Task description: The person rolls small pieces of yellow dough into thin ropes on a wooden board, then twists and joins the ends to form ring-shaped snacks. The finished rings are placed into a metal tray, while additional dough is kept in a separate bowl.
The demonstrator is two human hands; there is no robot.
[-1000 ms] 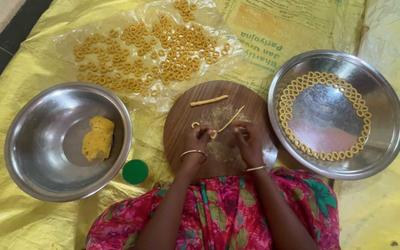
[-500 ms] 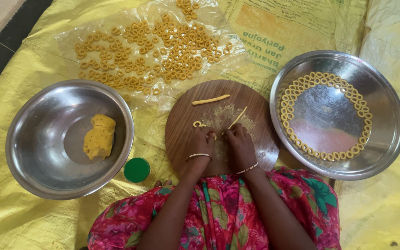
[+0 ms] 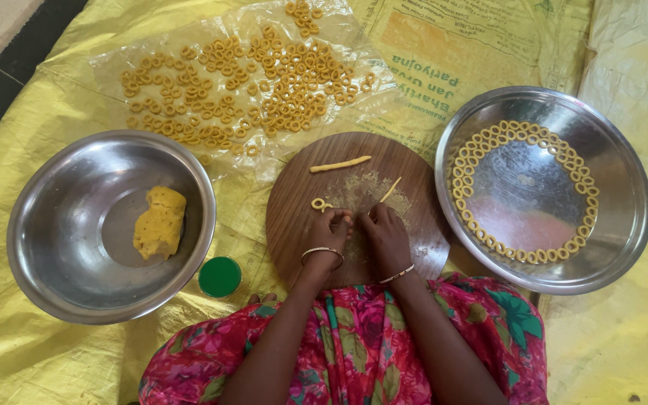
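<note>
My left hand (image 3: 331, 230) and my right hand (image 3: 385, 232) rest close together on a round wooden board (image 3: 294, 225), fingers curled over a small bit of yellow dough hidden between them. Just beyond my left fingertips lies a small dough ring (image 3: 319, 204). A thin dough stick (image 3: 391, 189) lies past my right fingers, and a thicker dough roll (image 3: 340, 163) sits at the board's far side.
A steel bowl (image 3: 46, 225) on the left holds a lump of yellow dough (image 3: 159, 222). A steel plate (image 3: 624, 210) on the right carries dough rings (image 3: 481, 142) along its rim. Many rings (image 3: 249, 90) dry on clear plastic ahead. A green cap (image 3: 220, 276) lies near my knee.
Both hands have drawn closer together near the board's middle; the dough ring now lies free beyond my left fingers.
</note>
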